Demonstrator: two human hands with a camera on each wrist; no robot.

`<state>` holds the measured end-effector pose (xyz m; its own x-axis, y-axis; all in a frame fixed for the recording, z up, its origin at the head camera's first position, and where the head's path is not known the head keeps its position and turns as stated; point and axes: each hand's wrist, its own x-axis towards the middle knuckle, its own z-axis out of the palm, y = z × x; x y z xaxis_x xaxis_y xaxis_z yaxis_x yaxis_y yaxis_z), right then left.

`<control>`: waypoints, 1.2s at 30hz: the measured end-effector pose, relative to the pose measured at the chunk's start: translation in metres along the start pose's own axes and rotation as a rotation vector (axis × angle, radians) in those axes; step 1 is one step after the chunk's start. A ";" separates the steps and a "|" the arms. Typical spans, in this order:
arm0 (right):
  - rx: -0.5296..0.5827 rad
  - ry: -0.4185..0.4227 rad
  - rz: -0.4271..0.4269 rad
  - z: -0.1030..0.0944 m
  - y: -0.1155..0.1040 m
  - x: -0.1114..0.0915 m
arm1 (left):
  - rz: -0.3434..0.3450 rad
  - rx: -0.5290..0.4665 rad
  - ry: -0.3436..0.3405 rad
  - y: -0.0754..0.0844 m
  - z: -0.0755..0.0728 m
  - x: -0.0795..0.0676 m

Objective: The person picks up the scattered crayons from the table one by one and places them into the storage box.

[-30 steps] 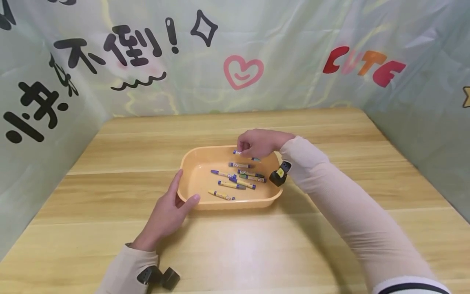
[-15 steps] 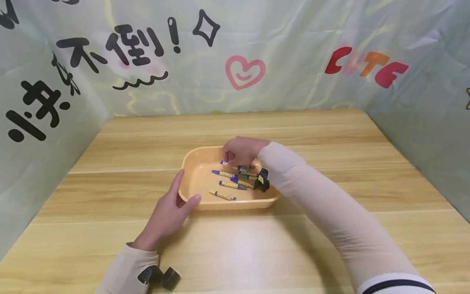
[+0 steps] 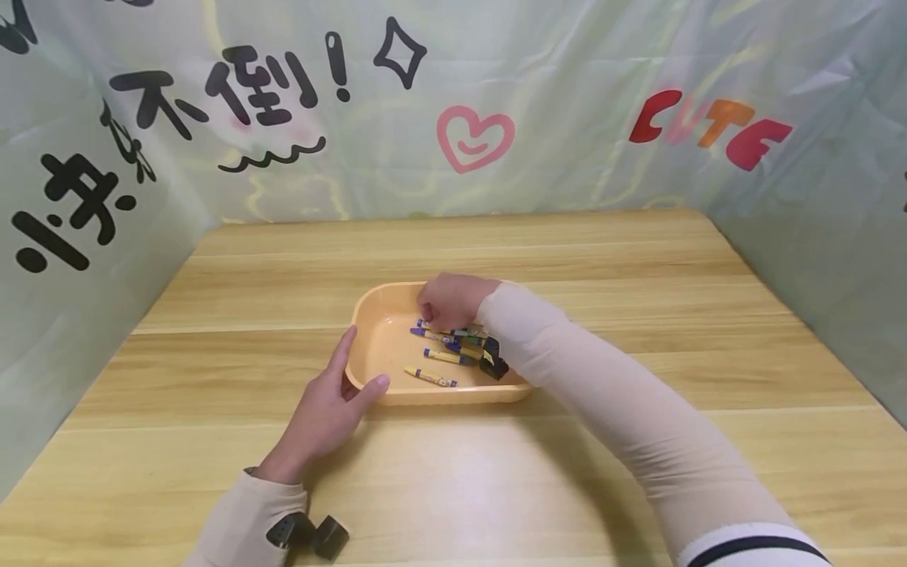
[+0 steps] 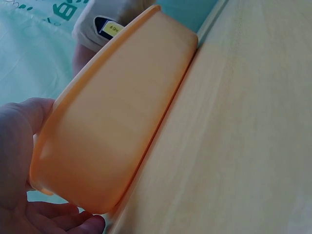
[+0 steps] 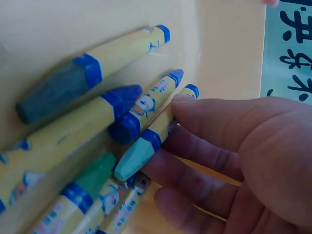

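Observation:
A shallow peach plastic tray stands on the table. My left hand grips its left front corner, thumb over the front rim and fingers against the left wall. Inside the tray, my right hand pinches a turquoise crayon between thumb and fingers, low over the other crayons. A blue crayon lies right beside it. Close by are another blue-tipped crayon, a green crayon and a greyish-blue crayon. A yellow crayon lies nearest the front wall.
The wooden table reaches out on all sides of the tray. A printed cloth backdrop hangs behind it and along both sides. The right forearm crosses over the tray's right end and hides some crayons.
My right hand has moved left and toward the front of the tray with the pinched crayon, coming in among the other crayons. The left hand keeps its hold on the corner.

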<state>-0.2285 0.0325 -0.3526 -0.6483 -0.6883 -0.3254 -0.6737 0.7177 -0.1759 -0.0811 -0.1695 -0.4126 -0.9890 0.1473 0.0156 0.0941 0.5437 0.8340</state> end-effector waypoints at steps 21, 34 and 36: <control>0.078 0.053 -0.015 -0.004 0.008 -0.009 | 0.007 -0.002 0.000 -0.003 0.001 0.003; 0.330 0.406 -0.033 -0.017 0.040 -0.075 | 0.006 0.005 -0.008 -0.001 -0.002 0.002; 0.372 0.496 -0.019 -0.011 0.047 -0.089 | 0.006 0.012 -0.007 0.000 -0.004 0.001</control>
<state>-0.2058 0.1266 -0.3219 -0.7856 -0.6037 0.1358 -0.5755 0.6322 -0.5187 -0.0828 -0.1726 -0.4102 -0.9875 0.1564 0.0171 0.1019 0.5529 0.8270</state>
